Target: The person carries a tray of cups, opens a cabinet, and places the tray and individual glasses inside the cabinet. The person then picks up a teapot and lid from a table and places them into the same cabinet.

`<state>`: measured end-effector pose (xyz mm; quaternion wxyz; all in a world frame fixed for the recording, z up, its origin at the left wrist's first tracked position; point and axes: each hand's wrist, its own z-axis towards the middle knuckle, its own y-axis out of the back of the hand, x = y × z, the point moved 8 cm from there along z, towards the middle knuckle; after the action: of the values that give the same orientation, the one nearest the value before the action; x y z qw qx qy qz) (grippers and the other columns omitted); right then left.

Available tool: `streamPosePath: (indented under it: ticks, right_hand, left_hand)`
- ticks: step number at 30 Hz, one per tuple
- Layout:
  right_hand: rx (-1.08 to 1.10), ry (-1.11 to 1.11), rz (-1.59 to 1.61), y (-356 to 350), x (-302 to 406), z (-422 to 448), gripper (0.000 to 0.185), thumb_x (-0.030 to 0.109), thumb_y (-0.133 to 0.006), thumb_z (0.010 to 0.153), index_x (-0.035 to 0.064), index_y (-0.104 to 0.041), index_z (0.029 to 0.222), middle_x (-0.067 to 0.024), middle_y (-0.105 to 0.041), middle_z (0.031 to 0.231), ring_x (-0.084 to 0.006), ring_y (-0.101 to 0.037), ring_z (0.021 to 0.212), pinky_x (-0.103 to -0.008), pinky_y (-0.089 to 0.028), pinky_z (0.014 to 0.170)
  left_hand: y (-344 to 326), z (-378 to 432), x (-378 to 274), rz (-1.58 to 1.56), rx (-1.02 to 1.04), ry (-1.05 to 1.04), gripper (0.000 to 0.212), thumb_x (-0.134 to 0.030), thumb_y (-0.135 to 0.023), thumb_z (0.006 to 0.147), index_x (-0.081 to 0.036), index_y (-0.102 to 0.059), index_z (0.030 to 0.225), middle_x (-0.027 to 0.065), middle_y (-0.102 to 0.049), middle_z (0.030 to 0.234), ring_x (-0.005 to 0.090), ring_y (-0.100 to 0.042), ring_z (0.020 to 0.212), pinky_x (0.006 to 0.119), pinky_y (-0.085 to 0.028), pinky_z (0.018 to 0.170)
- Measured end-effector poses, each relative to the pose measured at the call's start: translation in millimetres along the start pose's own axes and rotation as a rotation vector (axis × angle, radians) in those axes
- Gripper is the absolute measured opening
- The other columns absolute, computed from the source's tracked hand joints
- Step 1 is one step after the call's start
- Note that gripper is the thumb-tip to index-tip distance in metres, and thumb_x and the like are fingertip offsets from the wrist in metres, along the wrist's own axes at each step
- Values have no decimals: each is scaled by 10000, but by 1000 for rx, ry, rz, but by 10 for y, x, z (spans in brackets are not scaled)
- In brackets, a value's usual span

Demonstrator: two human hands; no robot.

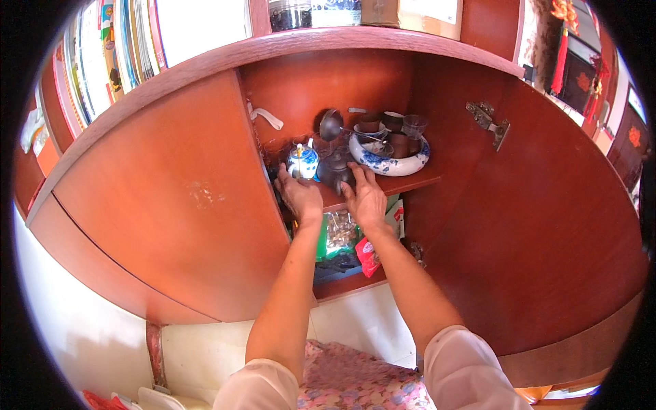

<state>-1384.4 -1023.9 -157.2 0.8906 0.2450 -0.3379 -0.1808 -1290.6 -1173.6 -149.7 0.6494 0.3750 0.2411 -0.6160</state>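
My left hand (301, 199) reaches into the cabinet, its fingers at the near left side of a small blue-and-white porcelain teapot (306, 163). Whether it grips that pot is hard to see. My right hand (367, 199) is on a dark brown teapot (335, 168), thumb at the near side and fingers along its right. Both pots are on the middle shelf (405, 182). Behind the dark pot, a round dark strainer or ladle (331, 125) leans upright. To the right, a wide blue-and-white porcelain bowl (394, 165) holds several dark cups and a clear glass cup (414, 124).
An open cabinet door (538, 205) with a metal hinge (487, 123) stands at the right; a closed panel (169, 205) is left. Below the shelf are a clear bag (341, 230) and a red packet (368, 258). Books (110, 51) line the top. A white strap (267, 118) hangs inside.
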Motion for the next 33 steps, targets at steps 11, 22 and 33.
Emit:
streamPosePath:
  ticks: [11, 22, 33]
  right_hand:
    - [-5, -5, 46, 55, 14, 14, 388, 224, -646, 786, 81, -501, 1116, -155, -553, 1088, -369, -577, 906, -442, -485, 726]
    - [-105, -95, -96, -56, -145, 48, 364, 244, -657, 785, 59, -516, 1065, -165, -618, 932, -349, -625, 758, -444, -497, 646]
    - [-104, -12, 48, -19, 9, 38, 236, 291, -594, 797, 66, -623, 860, -153, -628, 967, -321, -620, 835, -443, -494, 686]
  left_hand:
    - [-135, 132, 211, 68, -36, 136, 119, -79, -631, 760, -7, -599, 849, 216, -615, 690, 370, -623, 701, 453, -471, 651]
    - [56, -80, -8, -372, 62, 259, 104, -65, -545, 871, 32, -509, 884, 113, -597, 729, 161, -590, 565, 282, -497, 497]
    - [311, -365, -113, -464, 143, 191, 143, -100, -526, 892, 28, -468, 919, 103, -580, 771, 153, -597, 597, 274, -493, 544]
